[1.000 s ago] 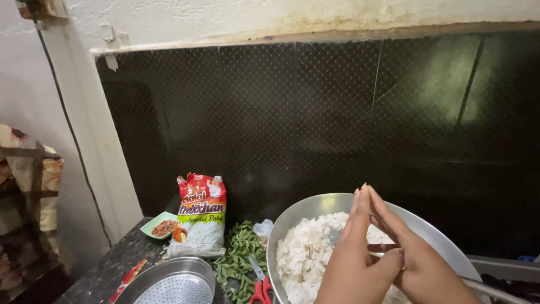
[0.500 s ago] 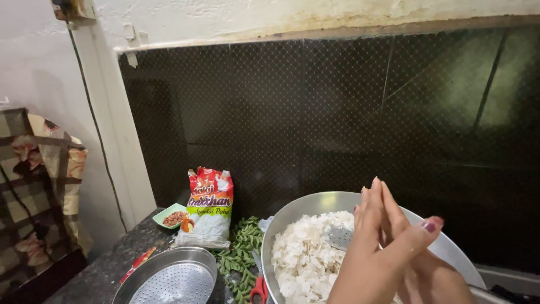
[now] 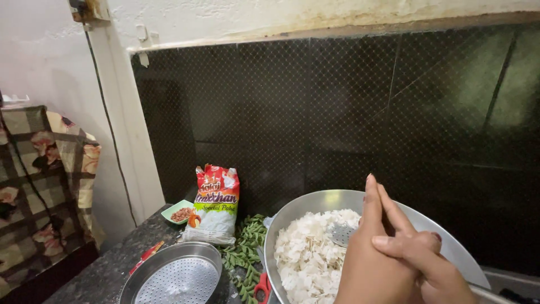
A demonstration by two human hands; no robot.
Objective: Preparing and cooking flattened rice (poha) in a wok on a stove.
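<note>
Left hand [image 3: 374,253] and right hand [image 3: 430,264] pressed together, fingers straight and closed, rubbing flakes off over wide steel bowl [image 3: 315,204] of white flattened rice [image 3: 306,253]

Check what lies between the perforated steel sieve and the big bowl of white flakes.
Head view: green leaves and a red-handled tool lie between sieve and bowl.

White flakes [image 3: 306,256] fill a silvery steel bowl [image 3: 315,202] at lower centre, beside green leaves [image 3: 244,253] and a red, white and green packet [image 3: 216,204]. At lower left, a perforated silver sieve [image 3: 174,278] sits on the speckled dark tabletop [image 3: 107,270], with a pale green dish [image 3: 179,213] behind. Glossy black tiles [image 3: 337,112] with a fine diamond pattern fill the upper frame, and a checked, floral cloth [image 3: 39,186] hangs at the left edge.
</note>
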